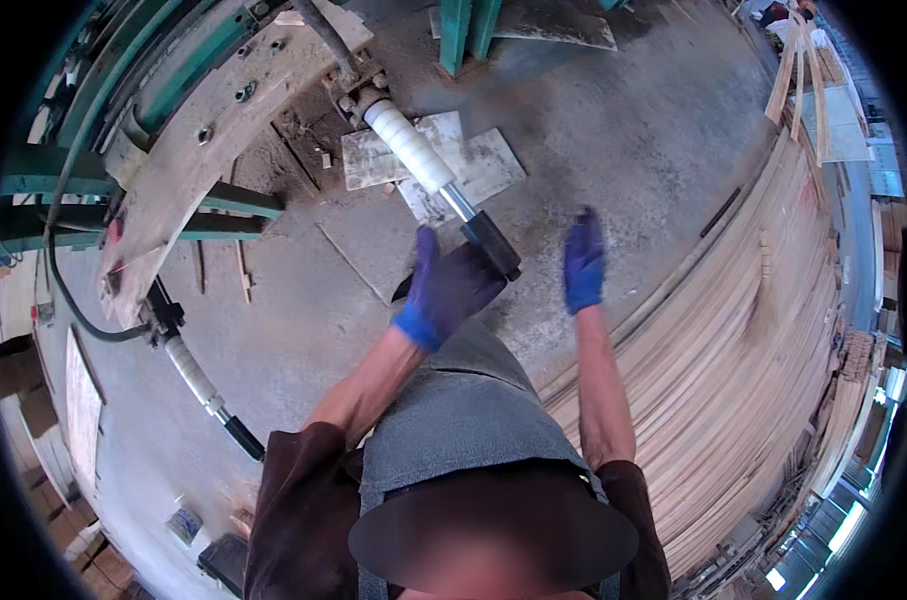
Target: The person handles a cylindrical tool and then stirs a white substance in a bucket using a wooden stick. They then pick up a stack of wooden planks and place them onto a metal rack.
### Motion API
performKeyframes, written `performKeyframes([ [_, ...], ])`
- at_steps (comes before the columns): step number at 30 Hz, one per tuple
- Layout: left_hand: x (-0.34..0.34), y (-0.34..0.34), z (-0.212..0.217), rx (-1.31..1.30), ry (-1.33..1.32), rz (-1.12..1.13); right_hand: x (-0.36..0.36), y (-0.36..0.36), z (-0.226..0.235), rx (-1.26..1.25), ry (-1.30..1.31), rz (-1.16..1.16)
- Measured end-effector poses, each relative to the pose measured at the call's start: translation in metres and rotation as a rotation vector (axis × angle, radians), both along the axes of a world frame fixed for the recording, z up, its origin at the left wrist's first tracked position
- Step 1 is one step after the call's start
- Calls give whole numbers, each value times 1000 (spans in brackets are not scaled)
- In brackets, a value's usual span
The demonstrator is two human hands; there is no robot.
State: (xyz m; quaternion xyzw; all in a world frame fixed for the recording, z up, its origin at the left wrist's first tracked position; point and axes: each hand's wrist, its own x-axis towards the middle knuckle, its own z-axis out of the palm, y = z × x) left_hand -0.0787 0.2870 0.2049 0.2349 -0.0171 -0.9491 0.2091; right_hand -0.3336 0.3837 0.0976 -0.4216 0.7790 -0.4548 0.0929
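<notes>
My left hand (459, 288), in a blue-and-purple glove, is at the black end block (492, 245) of a cylinder arm. Its fingers lie against or just below the block, and the thumb stands apart from them. Above the block runs a bare metal rod (459, 202), then a thick sleeve wrapped in white (409, 147). My right hand (584, 262), gloved alike, hangs in the air to the right of the block. It is seen edge-on and a little blurred, with the fingers stretched out and nothing visible in them.
A wooden board with bolts (206, 135) joins this arm to a similar white-wrapped arm (196, 372) at lower left. Green metal framing (49, 172) and a dark hose (59, 262) lie beyond. Long wood strips (719, 330) are stacked at right. Stained flat sheets (489, 165) lie on the floor.
</notes>
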Motion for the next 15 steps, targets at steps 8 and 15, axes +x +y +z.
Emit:
performKeyframes([
  [8, 89, -18, 1, -60, -277, 126, 111, -26, 127, 107, 160, 469],
  [15, -40, -1, -37, 42, -47, 141, -21, -26, 43, 136, -261, 13],
])
